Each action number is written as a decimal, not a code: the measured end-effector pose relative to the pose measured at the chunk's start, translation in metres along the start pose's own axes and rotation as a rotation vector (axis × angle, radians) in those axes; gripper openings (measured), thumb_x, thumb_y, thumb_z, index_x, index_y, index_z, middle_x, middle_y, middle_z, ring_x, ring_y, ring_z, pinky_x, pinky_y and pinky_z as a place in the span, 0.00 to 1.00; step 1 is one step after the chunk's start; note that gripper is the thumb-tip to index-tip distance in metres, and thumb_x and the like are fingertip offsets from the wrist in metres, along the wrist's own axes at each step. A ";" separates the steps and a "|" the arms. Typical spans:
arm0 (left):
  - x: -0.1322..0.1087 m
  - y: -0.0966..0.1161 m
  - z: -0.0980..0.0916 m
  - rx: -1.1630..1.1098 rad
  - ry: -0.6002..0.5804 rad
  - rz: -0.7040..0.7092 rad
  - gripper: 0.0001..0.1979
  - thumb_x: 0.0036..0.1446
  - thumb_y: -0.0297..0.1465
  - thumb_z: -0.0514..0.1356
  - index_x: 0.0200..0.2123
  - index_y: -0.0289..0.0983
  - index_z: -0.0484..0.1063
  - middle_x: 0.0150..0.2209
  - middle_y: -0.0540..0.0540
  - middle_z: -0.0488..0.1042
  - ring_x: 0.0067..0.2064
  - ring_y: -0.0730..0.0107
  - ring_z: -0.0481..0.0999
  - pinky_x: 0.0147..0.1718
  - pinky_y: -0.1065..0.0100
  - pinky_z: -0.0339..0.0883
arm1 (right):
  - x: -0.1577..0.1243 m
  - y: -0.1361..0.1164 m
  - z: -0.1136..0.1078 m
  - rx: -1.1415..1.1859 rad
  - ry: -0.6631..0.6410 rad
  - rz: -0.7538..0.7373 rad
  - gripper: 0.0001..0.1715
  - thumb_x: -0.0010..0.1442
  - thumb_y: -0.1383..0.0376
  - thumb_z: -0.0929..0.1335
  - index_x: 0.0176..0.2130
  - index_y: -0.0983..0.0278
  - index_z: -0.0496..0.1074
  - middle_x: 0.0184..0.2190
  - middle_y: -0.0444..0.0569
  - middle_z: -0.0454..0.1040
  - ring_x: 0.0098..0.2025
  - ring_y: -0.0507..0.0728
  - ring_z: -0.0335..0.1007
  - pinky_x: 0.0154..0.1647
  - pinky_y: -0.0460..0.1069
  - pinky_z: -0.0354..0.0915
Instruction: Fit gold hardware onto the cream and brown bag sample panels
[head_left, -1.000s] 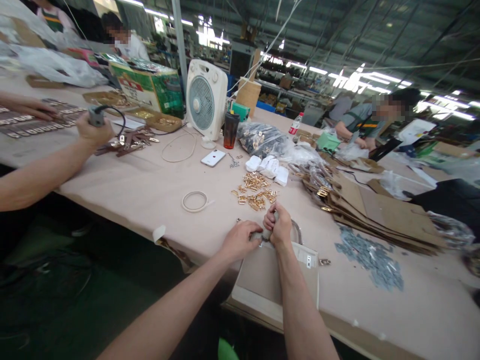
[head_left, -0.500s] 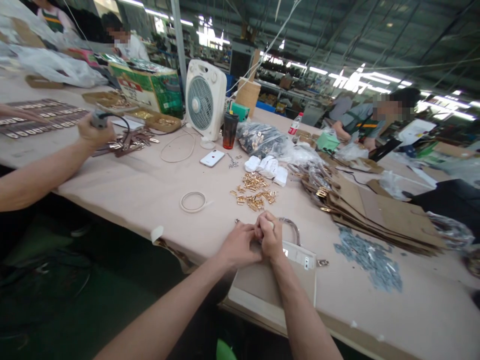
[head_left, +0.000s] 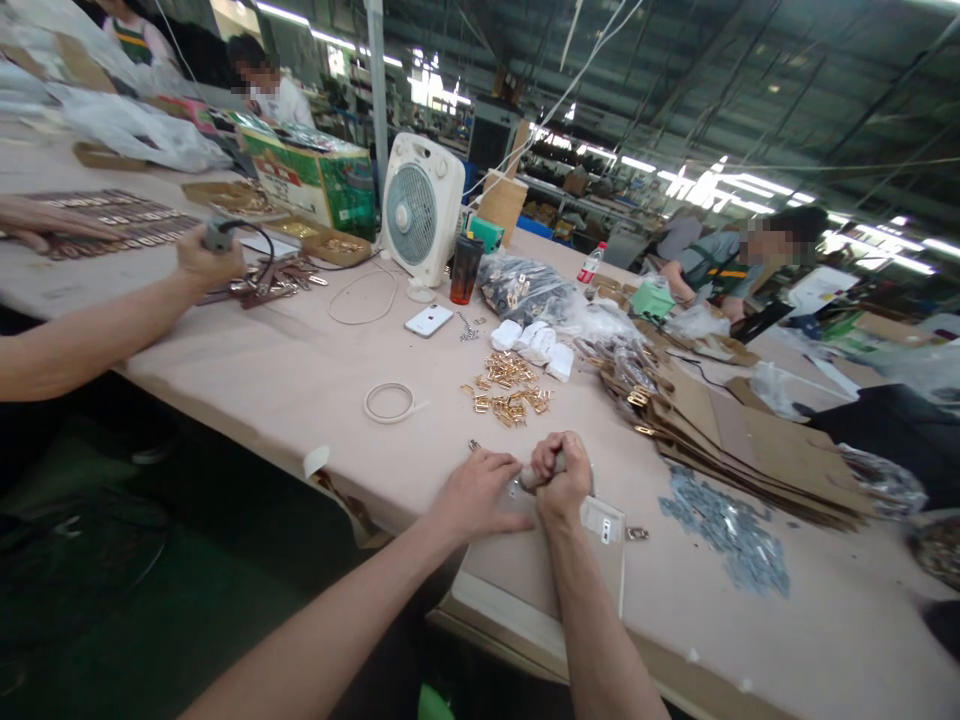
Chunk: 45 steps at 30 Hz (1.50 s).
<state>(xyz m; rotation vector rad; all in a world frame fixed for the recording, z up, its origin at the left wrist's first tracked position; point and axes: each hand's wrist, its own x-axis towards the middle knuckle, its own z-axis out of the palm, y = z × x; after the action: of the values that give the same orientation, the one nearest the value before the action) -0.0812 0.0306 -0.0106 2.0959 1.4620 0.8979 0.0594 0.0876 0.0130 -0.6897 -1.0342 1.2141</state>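
Observation:
A pale beige bag piece (head_left: 517, 555) lies at the near edge of the table (head_left: 262, 350). My right hand (head_left: 564, 476) is a fist wrapped round the grey handle strap (head_left: 538, 470) at the top of that piece. My left hand (head_left: 474, 492) rests on the piece just left of the strap, its fingers pinching at the strap's end. A small gold fitting (head_left: 637, 533) lies to the right of the piece. A pile of gold buckles (head_left: 510, 388) sits just beyond my hands.
A tape ring (head_left: 390, 402), white phone (head_left: 427, 320), dark cup (head_left: 464, 270) and fan (head_left: 421, 208) stand farther back. Brown card pieces (head_left: 742, 440) and grey fittings (head_left: 724, 525) lie to the right. A co-worker's hand (head_left: 210, 262) holds a corded tool at left; another person sits far right.
My right hand has shifted right and closed round the strap, while my left hand has flattened onto the bag piece. The view has moved slightly; the co-worker's hand stays by the tool.

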 end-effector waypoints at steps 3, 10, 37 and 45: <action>0.000 0.000 -0.002 0.008 -0.009 0.000 0.36 0.47 0.51 0.73 0.57 0.43 0.74 0.59 0.44 0.74 0.59 0.49 0.69 0.59 0.53 0.66 | 0.001 -0.011 0.002 0.049 0.036 -0.046 0.18 0.66 0.53 0.67 0.29 0.60 0.65 0.19 0.37 0.56 0.17 0.48 0.48 0.17 0.44 0.48; 0.002 0.005 -0.004 -0.033 0.003 0.025 0.21 0.52 0.37 0.70 0.49 0.44 0.74 0.52 0.47 0.78 0.53 0.56 0.72 0.55 0.59 0.67 | -0.032 0.001 0.010 -0.309 -0.271 -0.113 0.23 0.65 0.53 0.68 0.22 0.60 0.69 0.18 0.43 0.64 0.21 0.53 0.58 0.25 0.49 0.58; 0.001 0.004 -0.003 -0.022 -0.004 -0.019 0.27 0.48 0.49 0.73 0.49 0.45 0.74 0.53 0.46 0.77 0.55 0.52 0.71 0.53 0.57 0.68 | -0.009 -0.004 0.015 -0.267 -0.195 0.076 0.26 0.65 0.50 0.69 0.22 0.60 0.63 0.15 0.39 0.57 0.17 0.49 0.50 0.16 0.45 0.48; 0.002 0.002 -0.003 -0.031 0.000 -0.040 0.26 0.48 0.46 0.73 0.47 0.43 0.74 0.48 0.46 0.78 0.53 0.53 0.72 0.51 0.58 0.69 | -0.011 0.006 0.018 -0.277 -0.213 0.065 0.26 0.65 0.51 0.69 0.22 0.60 0.63 0.16 0.39 0.59 0.18 0.49 0.51 0.18 0.45 0.51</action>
<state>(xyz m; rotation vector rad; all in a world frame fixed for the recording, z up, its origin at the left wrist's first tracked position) -0.0817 0.0315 -0.0070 2.0378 1.4754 0.8998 0.0402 0.0771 0.0125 -0.8246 -1.3841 1.2316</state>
